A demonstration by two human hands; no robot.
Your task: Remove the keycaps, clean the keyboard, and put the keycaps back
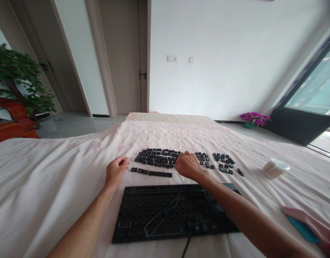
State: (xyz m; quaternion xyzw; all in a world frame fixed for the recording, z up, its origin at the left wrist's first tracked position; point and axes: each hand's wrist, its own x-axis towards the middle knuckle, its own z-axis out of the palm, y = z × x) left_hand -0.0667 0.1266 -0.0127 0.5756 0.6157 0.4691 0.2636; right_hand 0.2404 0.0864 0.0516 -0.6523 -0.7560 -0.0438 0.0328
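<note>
A black keyboard (170, 211) with its keycaps removed lies on a pale pink sheet (60, 172) in front of me, a wire keycap puller (161, 216) resting on it. Beyond it, several loose black keycaps (156, 157) are laid out in rows, with a long spacebar cap (159, 174) nearest the keyboard. My right hand (188, 165) rests fingers-down on the right side of the keycap rows, touching them; whether it grips a cap is hidden. My left hand (116, 171) lies loosely curled on the sheet just left of the caps, and I cannot tell if it holds anything.
A further cluster of keycaps (222, 162) lies to the right. A clear tub of cotton swabs (275, 168) lies on its side at right, and a pink and blue object (307, 222) sits at the lower right edge. Doors, a plant and a window surround the bed.
</note>
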